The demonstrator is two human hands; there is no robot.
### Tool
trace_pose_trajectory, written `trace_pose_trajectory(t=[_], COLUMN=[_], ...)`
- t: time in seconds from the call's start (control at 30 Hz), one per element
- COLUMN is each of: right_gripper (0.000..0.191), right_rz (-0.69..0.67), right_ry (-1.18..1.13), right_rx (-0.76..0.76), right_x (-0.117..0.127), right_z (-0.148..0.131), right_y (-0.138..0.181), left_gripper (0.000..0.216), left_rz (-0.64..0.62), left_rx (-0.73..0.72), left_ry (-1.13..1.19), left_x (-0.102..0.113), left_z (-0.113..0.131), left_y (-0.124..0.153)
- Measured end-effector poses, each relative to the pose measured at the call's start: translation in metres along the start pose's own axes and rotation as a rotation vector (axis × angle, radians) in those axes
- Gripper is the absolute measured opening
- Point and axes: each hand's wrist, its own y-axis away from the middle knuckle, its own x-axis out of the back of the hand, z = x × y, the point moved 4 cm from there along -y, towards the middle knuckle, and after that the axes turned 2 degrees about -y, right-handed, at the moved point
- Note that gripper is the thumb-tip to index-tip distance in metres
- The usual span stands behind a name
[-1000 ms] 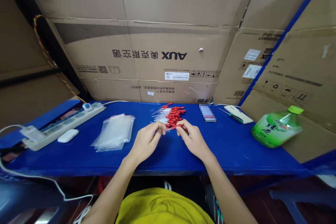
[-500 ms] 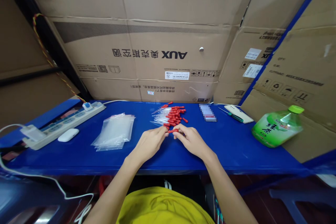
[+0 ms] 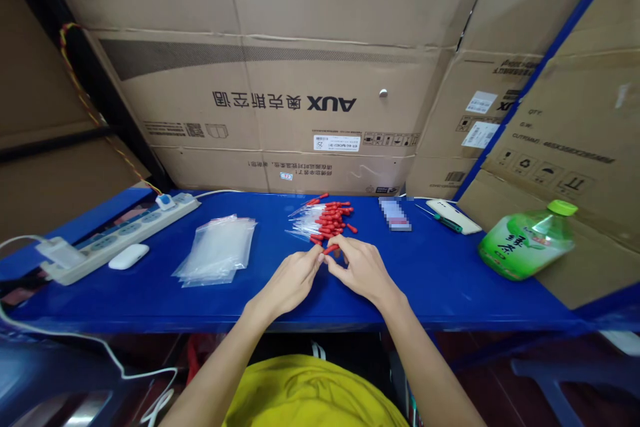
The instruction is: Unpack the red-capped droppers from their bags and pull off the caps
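Compared with half a second ago, both hands sit a little farther from us and closer together, and the red piece between them has tipped so that its right end now points up toward the pile.

From the head camera we see our left hand (image 3: 293,277) and our right hand (image 3: 363,270) meeting at the middle of the blue table (image 3: 440,280). The fingertips of both are pinched on one red-capped tube (image 3: 330,249). The left hand takes its left end between thumb and forefinger, and the right hand closes on its right end with the other fingers curled over it. The tube is held just above the table, at the near edge of the pile of red-capped tubes (image 3: 326,219), which lies just beyond the fingertips.

To the left of the pile lies a stack of clear bags (image 3: 217,250). Farther left are a white oval case (image 3: 129,256) and a power strip (image 3: 120,230) with a plug in its far end. To the right of the pile we see a white phone (image 3: 453,215) with a green-handled screwdriver (image 3: 443,220) beside it. A green bottle (image 3: 525,240) lies on its side at the right end of the table. Cardboard boxes (image 3: 280,100) stand along the far side of the table.
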Motion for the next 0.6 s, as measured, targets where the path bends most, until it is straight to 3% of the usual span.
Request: trace_pose_trajectory(t=[0.2,0.4,0.6], right_gripper=[0.011,0.022,0.024], right_rz=[-0.044,-0.108,-0.202], right_ry=[-0.065,-0.253,-0.420], right_rx=[-0.030,-0.097,-0.138], right_x=[0.002,0.011,0.013], right_z=[0.005,0.021,0.022], right_y=[0.000,0.000,0.002], left_gripper=[0.014,0.018,0.019], left_rz=[-0.001,-0.043,-0.031], left_rx=[-0.013,-0.048,-0.086], left_ry=[-0.101,-0.280,-0.214], left_x=[0.001,0.008,0.017], left_z=[-0.003,-0.003,0.002], left_y=[0.000,-0.001,-0.005])
